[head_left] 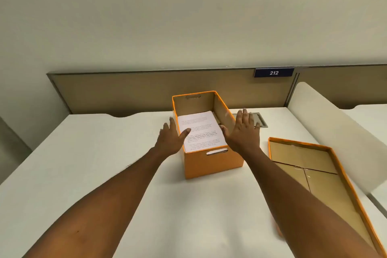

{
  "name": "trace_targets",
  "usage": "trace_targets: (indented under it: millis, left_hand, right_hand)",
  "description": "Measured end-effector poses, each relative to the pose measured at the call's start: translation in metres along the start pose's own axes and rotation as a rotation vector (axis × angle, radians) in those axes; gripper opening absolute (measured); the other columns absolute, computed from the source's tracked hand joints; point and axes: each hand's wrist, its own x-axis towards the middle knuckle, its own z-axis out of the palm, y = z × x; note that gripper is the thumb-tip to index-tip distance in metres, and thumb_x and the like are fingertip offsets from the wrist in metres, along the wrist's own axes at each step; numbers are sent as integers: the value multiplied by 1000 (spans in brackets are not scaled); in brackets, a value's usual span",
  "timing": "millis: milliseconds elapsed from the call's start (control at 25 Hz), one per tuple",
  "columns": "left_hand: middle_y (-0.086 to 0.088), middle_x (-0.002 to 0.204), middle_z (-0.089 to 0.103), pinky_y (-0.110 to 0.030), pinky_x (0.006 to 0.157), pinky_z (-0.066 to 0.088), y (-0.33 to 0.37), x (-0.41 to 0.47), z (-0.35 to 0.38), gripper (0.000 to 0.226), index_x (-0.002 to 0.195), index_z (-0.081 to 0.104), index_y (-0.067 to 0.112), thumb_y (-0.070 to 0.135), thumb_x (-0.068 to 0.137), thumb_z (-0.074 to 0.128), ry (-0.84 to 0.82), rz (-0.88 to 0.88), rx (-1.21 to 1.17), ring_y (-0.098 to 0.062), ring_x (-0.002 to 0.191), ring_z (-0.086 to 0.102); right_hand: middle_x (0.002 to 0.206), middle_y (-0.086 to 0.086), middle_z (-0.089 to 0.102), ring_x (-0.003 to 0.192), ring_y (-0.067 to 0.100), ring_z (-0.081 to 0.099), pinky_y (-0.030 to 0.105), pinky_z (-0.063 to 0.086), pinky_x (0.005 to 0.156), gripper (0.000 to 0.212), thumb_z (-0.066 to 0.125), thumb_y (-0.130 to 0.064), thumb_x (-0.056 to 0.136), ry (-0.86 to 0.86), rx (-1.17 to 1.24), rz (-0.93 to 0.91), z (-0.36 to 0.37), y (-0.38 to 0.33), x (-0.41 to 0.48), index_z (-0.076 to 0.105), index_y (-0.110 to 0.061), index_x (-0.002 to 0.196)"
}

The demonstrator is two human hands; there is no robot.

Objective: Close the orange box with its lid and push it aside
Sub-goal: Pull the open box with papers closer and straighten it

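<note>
Orange box (211,161) sits open near the middle of the white surface (100,153), long axis running away from the person toward the partition (146,90). Printed paper (201,130) lies inside, top sheet high, close to the near rim. Lid (310,165) rests to the right, well apart from the box, upside down with its brown inside showing and the rim pointing up.

Left hand (170,139) hovers by the box's left wall, fingers spread, thumb reaching over the rim above the paper; whether it touches the sheet I cannot tell. Right hand (244,132) is over the right wall, palm down, fingers spread and slightly blurred. Neither hand holds anything.

Risks as I read them:
- The lid is inverted. It must be turned over before seating; lowered as it lies, it would sit rim-up and not close.
- The paper rides high at the near end. A lid pressed down unevenly could catch a sheet edge and crease it, or stay cocked on one corner.
- The lid looks long and shallow, likely floppy. Lifted by one side it may sag and miss the far rim.
- Pushing the box aside before the lid is fully seated could slide the lid off.
- A metal cable hatch (259,119) sits in the surface just behind the right hand; a push that way might snag on it.
</note>
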Motion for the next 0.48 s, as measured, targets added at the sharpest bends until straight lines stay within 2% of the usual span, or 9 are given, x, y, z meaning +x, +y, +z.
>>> trace_targets:
  millis: [80,120,160,240,360,400,480]
  left_hand:
    - [-21,155,20,-45,110,31,-2,2,11,96,148,-4,11,60,83,48,-133,-113,-106,-38,139,27]
    - [-18,154,24,-41,105,34,-5,3,19,96,147,-2,9,57,84,51,-172,-140,-146,-36,137,31]
    - [-16,153,28,-37,98,37,-7,2,24,93,147,3,8,54,84,54,-195,-151,-176,-34,135,35]
    - [-14,150,35,-33,86,39,-10,3,34,82,144,16,8,49,85,55,-201,-156,-206,-33,130,42]
    - [-12,143,42,-36,70,50,-14,11,41,74,142,22,10,45,87,55,-220,-218,-267,-28,101,55]
    - [-13,136,46,-38,67,52,-16,12,43,72,142,22,9,44,88,55,-242,-249,-286,-26,94,56]
    - [-8,107,55,-40,69,56,-17,13,47,67,140,24,6,40,89,53,-265,-302,-327,-26,84,61]
  right_hand:
    - [138,21,49,126,38,46,50,39,100,63,35,-53,93,45,113,79,2,8,0,44,-3,131]
    - [122,20,59,111,37,55,47,45,90,53,38,-47,94,90,162,102,6,15,1,52,-2,118]
    - [113,19,63,102,36,58,45,48,84,47,41,-43,95,98,207,135,10,23,2,56,-1,111]
    - [111,20,63,102,37,58,44,49,84,42,44,-37,95,54,259,205,16,34,8,57,0,109]
    - [114,21,62,106,38,58,40,46,80,45,46,-38,94,-33,312,316,27,42,18,53,1,114]
    - [114,21,62,106,38,59,38,45,77,46,46,-40,94,-66,320,339,32,43,20,52,0,116]
    - [114,20,63,104,38,60,35,40,72,46,46,-40,94,-124,358,364,41,44,24,52,0,116]
